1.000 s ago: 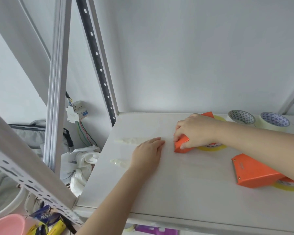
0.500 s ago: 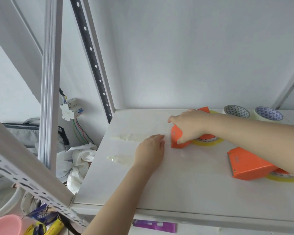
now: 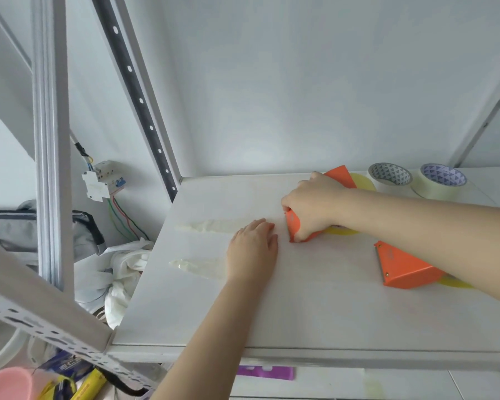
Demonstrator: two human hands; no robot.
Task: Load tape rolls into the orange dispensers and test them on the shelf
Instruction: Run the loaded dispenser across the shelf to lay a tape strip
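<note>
Centre right of frame: right hand (image 3: 315,204) with fingers clamped over an orange dispenser (image 3: 296,226) loaded with a yellowish roll, on the white shelf (image 3: 300,307). Left hand (image 3: 253,249) lies flat, fingers together, just beside it. Second dispenser (image 3: 401,265) at right; two spare tape rolls (image 3: 416,180) at upper right; two tape strips (image 3: 211,226) at left.

On the white shelf (image 3: 315,307) stand 2 orange dispensers, each loaded with a yellowish tape roll: one dispenser (image 3: 296,226) lies mid-shelf, its toothed edge pointing left, and the second dispenser (image 3: 404,267) lies near it to the right, apart from it, its metal blade edge also facing left. 2 spare tape rolls (image 3: 389,177) with patterned cores lie flat side by side at the back right, and 2 pale tape strips (image 3: 214,226) are stuck flat on the left part of the shelf.
</note>
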